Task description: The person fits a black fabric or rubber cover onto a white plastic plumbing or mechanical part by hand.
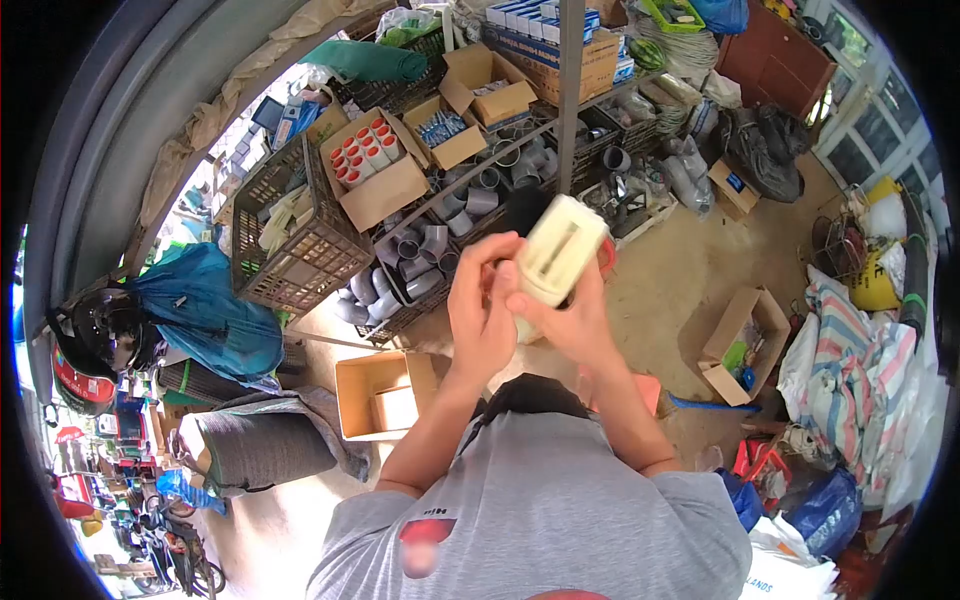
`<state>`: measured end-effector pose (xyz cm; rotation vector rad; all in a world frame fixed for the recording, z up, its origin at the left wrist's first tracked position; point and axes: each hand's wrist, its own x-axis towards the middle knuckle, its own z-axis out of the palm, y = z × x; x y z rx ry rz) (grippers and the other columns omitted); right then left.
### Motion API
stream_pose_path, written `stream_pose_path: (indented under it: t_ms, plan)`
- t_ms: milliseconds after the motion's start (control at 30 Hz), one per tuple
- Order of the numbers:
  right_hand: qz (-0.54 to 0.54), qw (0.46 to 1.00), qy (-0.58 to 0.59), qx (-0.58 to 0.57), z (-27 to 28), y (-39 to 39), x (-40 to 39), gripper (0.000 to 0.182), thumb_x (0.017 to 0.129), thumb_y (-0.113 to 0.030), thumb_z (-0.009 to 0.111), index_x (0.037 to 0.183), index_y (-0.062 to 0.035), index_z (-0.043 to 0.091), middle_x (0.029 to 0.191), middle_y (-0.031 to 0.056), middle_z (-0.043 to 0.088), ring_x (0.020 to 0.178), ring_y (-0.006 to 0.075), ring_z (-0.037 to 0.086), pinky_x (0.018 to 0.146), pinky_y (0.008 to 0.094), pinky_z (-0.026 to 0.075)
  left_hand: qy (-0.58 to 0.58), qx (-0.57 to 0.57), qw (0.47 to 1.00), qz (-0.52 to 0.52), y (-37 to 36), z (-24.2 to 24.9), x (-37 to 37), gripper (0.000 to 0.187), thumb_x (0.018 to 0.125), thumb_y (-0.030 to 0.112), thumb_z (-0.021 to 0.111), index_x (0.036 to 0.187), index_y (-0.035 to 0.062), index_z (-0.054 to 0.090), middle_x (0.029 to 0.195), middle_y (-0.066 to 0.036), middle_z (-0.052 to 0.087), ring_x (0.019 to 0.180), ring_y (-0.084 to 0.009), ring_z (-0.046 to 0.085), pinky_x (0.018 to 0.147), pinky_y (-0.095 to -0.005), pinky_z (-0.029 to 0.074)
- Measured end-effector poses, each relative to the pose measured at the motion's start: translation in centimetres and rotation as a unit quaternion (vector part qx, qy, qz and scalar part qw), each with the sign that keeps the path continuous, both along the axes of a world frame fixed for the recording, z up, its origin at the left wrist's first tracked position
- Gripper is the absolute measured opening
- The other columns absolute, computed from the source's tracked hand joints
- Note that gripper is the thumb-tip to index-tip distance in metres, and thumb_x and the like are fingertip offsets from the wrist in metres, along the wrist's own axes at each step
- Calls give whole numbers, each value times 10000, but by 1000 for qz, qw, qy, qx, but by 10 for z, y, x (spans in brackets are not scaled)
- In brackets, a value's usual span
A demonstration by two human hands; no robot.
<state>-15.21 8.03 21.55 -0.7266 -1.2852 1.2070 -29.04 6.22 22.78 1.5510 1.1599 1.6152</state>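
Note:
A cream-coloured, block-shaped object point(563, 250) with a dark slot along its face is held up in front of my chest, tilted. My left hand point(484, 305) is at its left side, fingers bent, thumb near its lower edge. My right hand point(575, 325) grips its lower right part, the thumb across the bottom edge. Something red point(606, 254) shows just behind the object on the right. Part of another pale piece shows below it, between the hands.
Beyond my hands stands a shelf with a box of red-capped tubes point(366, 152), grey pipe fittings point(482, 200) and a dark crate point(300, 240). An open carton point(385, 395) is at left, another point(745, 345) at right. Striped sacks point(845, 355) lie far right.

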Motion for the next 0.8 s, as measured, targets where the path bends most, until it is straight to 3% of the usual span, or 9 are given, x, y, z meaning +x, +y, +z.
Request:
stream_pose_path:
  t_ms: [100,167,400,467,567,600,700,767,800]
  plan:
    - [-18,996,76,-33,-7,6,-5,644,871,-210,827,1371,-1,480,1231,112,654,1074,156,661,893,326,559,227,129,965,13,1,6,-31,465,1002,154,651,1436,29,538,1346,-127,648,1344,-261,533,1091,-391,445]
    - [103,957,250,-103,-1,9,2,581,910,-291,757,1343,12,514,1136,125,688,1027,177,678,858,335,574,57,81,994,-51,-3,-10,-35,618,893,104,759,1462,35,528,1393,-127,639,1460,-297,434,1147,-425,403]
    - [208,929,284,-114,-13,21,10,797,828,-495,733,1399,7,493,1122,224,703,907,201,678,693,285,559,76,-341,926,-144,-42,-85,-88,414,821,97,840,1202,1,710,1371,-135,631,1217,-239,621,1018,-384,488]
    - [215,926,289,-112,-18,22,9,798,840,-443,761,1442,-22,450,1182,250,690,902,249,712,712,319,605,-103,-143,980,-88,-48,-101,-108,157,890,104,765,974,-24,729,1234,-118,668,1093,-201,639,941,-358,505]
    - [184,933,238,-199,-21,18,6,780,866,-455,778,1444,-58,436,1180,255,685,856,289,735,686,368,637,-377,-172,909,39,-57,-31,-103,256,1025,216,616,959,-28,662,972,-61,652,903,-154,620,824,-298,498]
    - [172,946,180,-206,-31,14,5,656,989,-544,613,1425,-85,442,1160,246,683,849,304,749,624,399,643,-379,-171,908,45,-55,-20,-102,256,1025,216,616,959,-28,662,972,-61,652,903,-154,620,824,-298,498]
    - [252,907,195,-274,-56,19,9,621,1063,-612,394,1391,-88,454,1160,244,673,860,297,758,552,395,632,-56,-167,982,75,-60,3,-94,187,983,150,686,1049,-25,673,887,-21,630,767,-133,595,687,-290,492]
    - [214,913,181,-295,-60,12,-5,680,1086,-622,242,1433,-77,455,1237,214,665,989,287,742,724,416,644,241,52,969,-7,-51,15,-74,289,903,150,770,1111,-34,689,1000,-157,669,949,-261,683,850,-392,552]
    - [200,919,187,-283,-80,15,-13,671,1087,-595,264,1466,-74,448,1292,191,653,1071,282,707,845,425,608,280,-4,959,-45,-57,28,-54,307,881,182,792,1111,-6,719,1147,-169,662,1085,-336,663,943,-438,542]
